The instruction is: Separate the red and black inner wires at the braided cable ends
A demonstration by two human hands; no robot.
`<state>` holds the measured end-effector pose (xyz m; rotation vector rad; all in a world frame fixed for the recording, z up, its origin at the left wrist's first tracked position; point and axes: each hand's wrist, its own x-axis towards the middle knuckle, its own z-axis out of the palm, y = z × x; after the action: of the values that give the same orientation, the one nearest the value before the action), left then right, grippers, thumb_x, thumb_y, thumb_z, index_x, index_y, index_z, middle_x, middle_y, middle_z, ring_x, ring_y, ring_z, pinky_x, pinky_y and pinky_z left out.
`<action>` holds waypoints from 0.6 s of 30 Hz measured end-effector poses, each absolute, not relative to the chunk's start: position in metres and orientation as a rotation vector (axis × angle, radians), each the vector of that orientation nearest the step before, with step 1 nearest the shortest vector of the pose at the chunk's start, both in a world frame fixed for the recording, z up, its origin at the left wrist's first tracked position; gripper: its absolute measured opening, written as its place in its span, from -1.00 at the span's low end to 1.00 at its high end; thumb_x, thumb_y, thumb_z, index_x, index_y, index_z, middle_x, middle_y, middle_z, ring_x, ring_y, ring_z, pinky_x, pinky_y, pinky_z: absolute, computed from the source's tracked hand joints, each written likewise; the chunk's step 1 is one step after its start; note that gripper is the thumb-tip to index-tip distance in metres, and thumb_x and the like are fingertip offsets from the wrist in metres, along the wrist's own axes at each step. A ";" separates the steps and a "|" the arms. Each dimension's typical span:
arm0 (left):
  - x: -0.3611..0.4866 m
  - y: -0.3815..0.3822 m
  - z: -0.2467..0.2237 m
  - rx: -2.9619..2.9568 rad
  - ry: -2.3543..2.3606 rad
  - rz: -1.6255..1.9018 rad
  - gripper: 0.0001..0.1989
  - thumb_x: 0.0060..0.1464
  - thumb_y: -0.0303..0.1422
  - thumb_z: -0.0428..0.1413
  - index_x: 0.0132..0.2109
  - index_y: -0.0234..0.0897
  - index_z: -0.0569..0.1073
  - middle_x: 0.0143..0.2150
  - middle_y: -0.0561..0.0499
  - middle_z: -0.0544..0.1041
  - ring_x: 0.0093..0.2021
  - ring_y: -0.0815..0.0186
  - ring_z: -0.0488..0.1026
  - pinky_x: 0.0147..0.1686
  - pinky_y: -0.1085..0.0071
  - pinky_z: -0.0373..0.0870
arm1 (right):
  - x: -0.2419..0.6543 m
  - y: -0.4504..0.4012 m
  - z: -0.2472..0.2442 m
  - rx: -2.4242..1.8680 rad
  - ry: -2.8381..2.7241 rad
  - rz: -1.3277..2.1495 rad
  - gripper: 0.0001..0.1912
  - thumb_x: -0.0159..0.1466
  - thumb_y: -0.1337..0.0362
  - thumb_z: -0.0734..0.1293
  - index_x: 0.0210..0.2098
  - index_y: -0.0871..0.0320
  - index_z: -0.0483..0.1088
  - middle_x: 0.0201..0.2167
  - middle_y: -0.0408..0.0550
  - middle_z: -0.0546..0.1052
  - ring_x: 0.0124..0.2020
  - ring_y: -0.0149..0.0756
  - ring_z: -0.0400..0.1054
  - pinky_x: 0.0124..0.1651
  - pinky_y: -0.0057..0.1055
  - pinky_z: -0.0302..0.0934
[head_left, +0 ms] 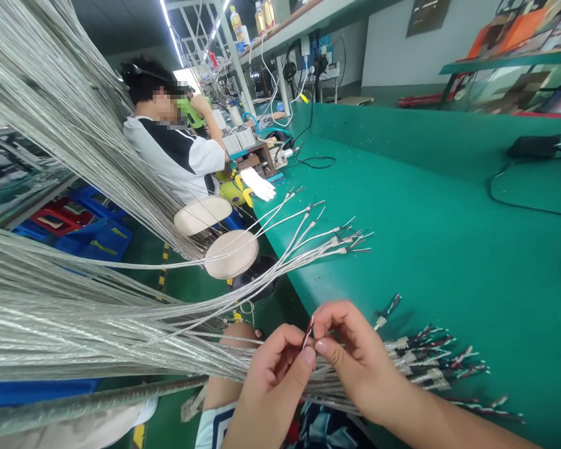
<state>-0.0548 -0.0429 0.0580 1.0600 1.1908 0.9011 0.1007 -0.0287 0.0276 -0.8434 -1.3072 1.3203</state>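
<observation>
Close to the table's front edge, my left hand [283, 368] pinches a cable end between thumb and forefinger. Thin red, white and black wires [308, 332] stick up out of that grip. My right hand [348, 349] is pressed up against it from the right, thumb and forefinger closed at the same wires. Behind and right of my right hand lies a bundle of cable ends [423, 362], with braid and coloured wires showing. Farther up the table, another group of cable ends [341, 243] fans out over the edge.
Long silvery cables [98, 324] run in from the left, with more hanging [70, 118] above. A co-worker [172, 143] sits at the far left side of the green table [425, 237]. A white glove [258, 184], a stool [231, 254] and a black adapter [535, 147] are around.
</observation>
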 end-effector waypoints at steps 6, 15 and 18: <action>-0.070 -0.043 0.045 1.027 0.919 0.922 -0.80 0.26 -0.21 0.14 -0.16 -0.24 0.36 -0.47 0.13 0.33 -0.51 0.47 0.28 -0.49 0.54 0.28 | 0.100 -0.035 0.028 -0.800 -1.500 1.233 -0.80 0.36 0.41 0.24 -0.08 0.01 0.27 -0.22 -0.11 0.34 -0.17 -0.24 0.26 -0.10 -0.28 0.21; -0.069 -0.050 0.041 1.031 0.922 0.991 -0.83 0.30 -0.25 0.10 -0.19 -0.23 0.32 -0.49 0.17 0.32 -0.51 0.50 0.28 -0.50 0.55 0.28 | 0.103 -0.034 0.031 -0.724 -1.607 0.991 -0.79 0.35 0.50 0.24 -0.18 0.05 0.35 -0.18 -0.08 0.38 -0.13 -0.27 0.34 -0.10 -0.28 0.28; -0.068 -0.049 0.043 1.003 0.911 0.985 -0.81 0.29 -0.25 0.12 -0.22 -0.24 0.30 -0.50 0.18 0.32 -0.51 0.50 0.27 -0.50 0.55 0.28 | 0.104 -0.032 0.035 -0.713 -1.697 0.857 -0.78 0.33 0.54 0.24 -0.20 0.07 0.35 -0.21 -0.08 0.40 -0.17 -0.27 0.33 -0.13 -0.28 0.27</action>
<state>-0.0678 -0.0486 0.0431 1.0028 0.9105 0.9846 0.1043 -0.0320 0.0354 -0.7134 -1.6974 0.8567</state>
